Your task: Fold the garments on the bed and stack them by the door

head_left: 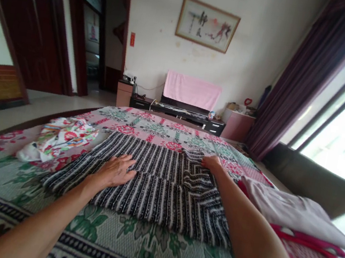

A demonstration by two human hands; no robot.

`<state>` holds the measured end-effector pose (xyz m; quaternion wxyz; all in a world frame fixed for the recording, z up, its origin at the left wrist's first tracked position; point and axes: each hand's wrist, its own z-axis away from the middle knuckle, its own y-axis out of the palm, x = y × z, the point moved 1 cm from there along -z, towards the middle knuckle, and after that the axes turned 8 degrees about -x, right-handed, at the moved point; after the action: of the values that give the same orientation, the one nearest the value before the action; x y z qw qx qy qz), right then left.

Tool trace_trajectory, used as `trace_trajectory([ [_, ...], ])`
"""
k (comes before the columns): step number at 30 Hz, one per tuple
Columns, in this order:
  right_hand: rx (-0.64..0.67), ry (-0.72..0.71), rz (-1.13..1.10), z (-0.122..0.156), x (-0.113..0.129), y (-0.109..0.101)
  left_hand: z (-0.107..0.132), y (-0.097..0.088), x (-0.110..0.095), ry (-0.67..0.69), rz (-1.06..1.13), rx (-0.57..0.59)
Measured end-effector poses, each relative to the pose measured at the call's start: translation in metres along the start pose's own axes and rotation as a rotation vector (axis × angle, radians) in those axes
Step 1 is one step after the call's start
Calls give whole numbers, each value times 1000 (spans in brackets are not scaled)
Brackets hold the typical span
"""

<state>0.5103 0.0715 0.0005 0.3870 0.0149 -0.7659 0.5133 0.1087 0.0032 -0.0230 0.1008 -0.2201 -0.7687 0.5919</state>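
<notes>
A black-and-white striped knit garment (149,187) lies spread on the patterned bedcover, its right part folded over with the stripes bent and rumpled. On its left half rests my left hand (116,170), palm down, fingers stretched out. My right hand (212,162) is at the garment's far right edge, where its fingers are closed on the gathered cloth. The fingertips there are partly hidden.
A crumpled white printed cloth (64,134) lies left of the garment. Folded clothes, grey over red (298,213), are stacked at the right. Beyond the floral bedcover (147,249) stands a low cabinet (178,114) with a pink cloth (192,90) above it.
</notes>
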Motion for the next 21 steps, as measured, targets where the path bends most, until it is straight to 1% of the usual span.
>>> trace_trajectory([
  [3,-5,62,55,-7,-3,5,1,-4,-3,-7,10,12],
  [5,-27,53,76,-11,-2,5,1,-6,-4,-6,4,5],
  [9,-118,0,74,-13,3,0,1,-6,-5,-9,5,19],
  [12,-170,-29,67,-8,5,-1,0,-5,-4,-14,7,25],
  [16,-168,-50,71,6,7,-3,0,-5,-4,-5,-4,17],
  [19,-151,-154,51,17,11,-10,1,-3,-3,-7,11,1],
  [21,-108,-231,43,26,12,-16,1,0,-1,-14,32,-21],
])
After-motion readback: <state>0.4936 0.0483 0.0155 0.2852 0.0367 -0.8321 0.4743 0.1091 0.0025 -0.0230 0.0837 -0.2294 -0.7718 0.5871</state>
